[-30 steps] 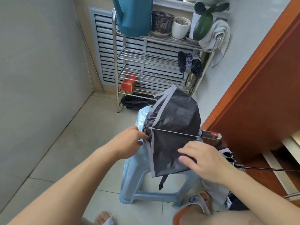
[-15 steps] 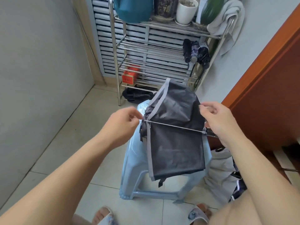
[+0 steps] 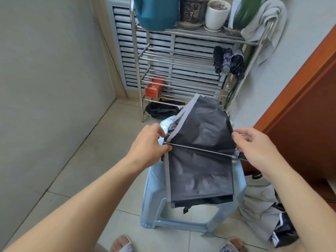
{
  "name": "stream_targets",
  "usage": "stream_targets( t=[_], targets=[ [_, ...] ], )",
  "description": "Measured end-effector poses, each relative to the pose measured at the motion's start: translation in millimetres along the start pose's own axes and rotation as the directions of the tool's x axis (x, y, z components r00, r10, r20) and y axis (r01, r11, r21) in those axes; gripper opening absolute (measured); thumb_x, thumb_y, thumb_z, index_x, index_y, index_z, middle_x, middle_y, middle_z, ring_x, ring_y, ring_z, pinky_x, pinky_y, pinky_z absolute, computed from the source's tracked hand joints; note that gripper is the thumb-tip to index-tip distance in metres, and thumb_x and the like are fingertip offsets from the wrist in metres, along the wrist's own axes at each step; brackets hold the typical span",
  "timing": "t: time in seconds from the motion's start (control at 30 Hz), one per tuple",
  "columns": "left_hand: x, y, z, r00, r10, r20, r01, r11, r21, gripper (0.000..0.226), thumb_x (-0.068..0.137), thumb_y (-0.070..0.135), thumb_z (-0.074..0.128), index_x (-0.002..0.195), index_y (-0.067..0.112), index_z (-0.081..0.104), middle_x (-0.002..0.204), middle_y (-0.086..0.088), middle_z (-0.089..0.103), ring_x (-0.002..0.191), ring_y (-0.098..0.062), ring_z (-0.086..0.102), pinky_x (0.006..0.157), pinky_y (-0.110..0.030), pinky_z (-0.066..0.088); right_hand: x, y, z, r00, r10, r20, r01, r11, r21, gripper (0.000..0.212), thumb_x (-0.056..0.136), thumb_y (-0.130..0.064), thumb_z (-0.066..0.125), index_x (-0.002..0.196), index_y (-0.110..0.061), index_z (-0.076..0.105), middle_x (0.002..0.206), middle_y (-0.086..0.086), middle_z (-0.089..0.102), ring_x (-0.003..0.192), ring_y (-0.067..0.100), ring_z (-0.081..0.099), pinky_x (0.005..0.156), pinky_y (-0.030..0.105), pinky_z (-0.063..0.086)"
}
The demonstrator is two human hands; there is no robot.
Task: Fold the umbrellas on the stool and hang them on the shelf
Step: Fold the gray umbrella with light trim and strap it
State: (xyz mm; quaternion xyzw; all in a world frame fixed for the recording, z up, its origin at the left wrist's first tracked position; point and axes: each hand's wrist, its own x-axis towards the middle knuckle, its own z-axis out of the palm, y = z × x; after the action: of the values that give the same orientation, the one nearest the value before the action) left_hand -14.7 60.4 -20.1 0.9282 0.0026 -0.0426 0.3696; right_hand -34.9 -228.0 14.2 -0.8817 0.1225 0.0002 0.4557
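A black umbrella (image 3: 200,160) with a grey hem lies over the light blue plastic stool (image 3: 154,193), its canopy partly flattened into folds. A thin metal rib runs across the cloth. My left hand (image 3: 151,144) pinches the rib's tip and the hem at the canopy's left edge. My right hand (image 3: 254,146) pinches the canopy's right edge near the shaft end. Behind the stool stands the steel shelf (image 3: 138,84), with three folded umbrellas (image 3: 229,62) hanging at its right side.
Another umbrella (image 3: 269,211), grey and black, lies on the floor right of the stool. A brown wooden door (image 3: 309,115) stands at the right. The shelf top holds a teal watering can (image 3: 156,13), pots and a towel; a red tin (image 3: 154,88) sits lower. My sandalled feet are below.
My right hand moved from the lower canopy up to its right edge and took hold there. The view tilted down and closer. My left hand stays on the rib tip.
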Motion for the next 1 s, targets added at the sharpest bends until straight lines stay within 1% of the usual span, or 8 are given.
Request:
stream_targets(
  t=[0.2, 0.33, 0.4, 0.53, 0.6, 0.7, 0.87, 1.0],
  targets=[
    [-1, 7, -12, 0.990, 0.048, 0.130, -0.029, 0.989, -0.146, 0.036, 0.088, 0.044, 0.077, 0.119, 0.028, 0.066, 0.117, 0.009, 0.056, 0.103, -0.005, 0.058, 0.074, -0.011, 0.040, 1, -2, 1, 1.000, 0.004, -0.010, -0.004, 1.000, 0.019, 0.018, 0.097, -0.030, 0.067, 0.115, -0.032, 0.064, 0.104, -0.006, 0.069, 0.099, 0.013, 0.066, 0.083, 0.034, 0.050],
    [-1, 9, -16, 0.990, 0.068, 0.126, -0.037, 0.972, -0.231, 0.020, 0.094, 0.048, 0.067, 0.095, 0.029, 0.067, 0.101, 0.014, 0.065, 0.095, -0.004, 0.060, 0.080, -0.026, 0.044, 4, -2, 2, 0.996, 0.047, -0.070, -0.045, 0.999, 0.032, 0.017, 0.098, -0.026, 0.065, 0.115, -0.029, 0.067, 0.103, -0.002, 0.071, 0.099, 0.021, 0.068, 0.092, 0.043, 0.054],
    [-2, 9, -15, 0.985, 0.134, 0.108, -0.114, 0.978, -0.175, 0.009, 0.096, 0.038, 0.066, 0.100, 0.029, 0.067, 0.104, 0.013, 0.068, 0.099, -0.006, 0.061, 0.088, -0.028, 0.048, 4, -1, 3, 0.995, 0.073, -0.063, -0.071, 0.997, 0.031, 0.019, 0.099, -0.025, 0.064, 0.117, -0.027, 0.067, 0.103, -0.001, 0.072, 0.099, 0.022, 0.069, 0.096, 0.046, 0.054],
    [-4, 7, -12, 0.968, 0.218, 0.127, -0.205, 0.973, -0.109, 0.063, 0.097, 0.031, 0.066, 0.152, 0.045, 0.040, 0.123, 0.017, 0.061, 0.126, -0.006, 0.051, 0.109, -0.031, 0.039, 3, 1, 4, 0.992, 0.110, -0.063, -0.108, 0.994, 0.035, 0.024, 0.099, -0.021, 0.061, 0.123, -0.024, 0.065, 0.103, -0.001, 0.072, 0.100, 0.021, 0.069, 0.097, 0.046, 0.054],
    [-5, 8, -13, 0.966, 0.212, 0.150, -0.191, 0.971, -0.142, 0.080, 0.097, 0.027, 0.067, 0.160, 0.049, 0.022, 0.119, 0.019, 0.062, 0.124, -0.002, 0.051, 0.107, -0.023, 0.039, 4, 2, 4, 0.988, 0.142, -0.059, -0.140, 0.990, 0.032, 0.027, 0.099, -0.017, 0.059, 0.124, -0.026, 0.063, 0.107, -0.001, 0.071, 0.102, 0.022, 0.068, 0.099, 0.047, 0.053],
    [-6, 11, -16, 0.960, 0.210, 0.184, -0.139, 0.931, -0.338, 0.081, 0.097, 0.020, 0.068, 0.155, 0.057, 0.025, 0.116, 0.020, 0.065, 0.109, 0.008, 0.059, 0.084, -0.005, 0.046, 6, 4, 5, 0.982, 0.186, -0.025, -0.185, 0.982, 0.018, 0.036, 0.097, -0.010, 0.054, 0.127, -0.028, 0.060, 0.109, 0.000, 0.070, 0.104, 0.023, 0.068, 0.101, 0.050, 0.053],
    [-7, 16, -6, 0.994, 0.101, 0.042, -0.054, 0.787, -0.614, 0.035, 0.101, 0.016, 0.060, 0.132, 0.034, 0.065, 0.110, 0.002, 0.076, 0.099, -0.020, 0.073, 0.090, -0.035, 0.058, 5, 5, 7, 0.979, 0.204, -0.027, -0.203, 0.978, 0.048, 0.035, 0.094, -0.003, 0.052, 0.117, -0.029, 0.060, 0.099, 0.005, 0.072, 0.097, 0.024, 0.070, 0.100, 0.050, 0.054],
    [-7, 19, -3, 0.998, 0.053, -0.020, -0.053, 0.760, -0.648, 0.026, 0.094, 0.009, 0.071, 0.111, 0.028, 0.072, 0.085, -0.008, 0.071, 0.077, -0.013, 0.065, 0.081, -0.034, 0.055, 5, 5, 9, 0.979, 0.202, 0.007, -0.202, 0.973, 0.107, 0.034, 0.093, -0.001, 0.058, 0.120, -0.021, 0.061, 0.101, 0.009, 0.072, 0.094, 0.028, 0.072, 0.098, 0.050, 0.056]
  ],
)
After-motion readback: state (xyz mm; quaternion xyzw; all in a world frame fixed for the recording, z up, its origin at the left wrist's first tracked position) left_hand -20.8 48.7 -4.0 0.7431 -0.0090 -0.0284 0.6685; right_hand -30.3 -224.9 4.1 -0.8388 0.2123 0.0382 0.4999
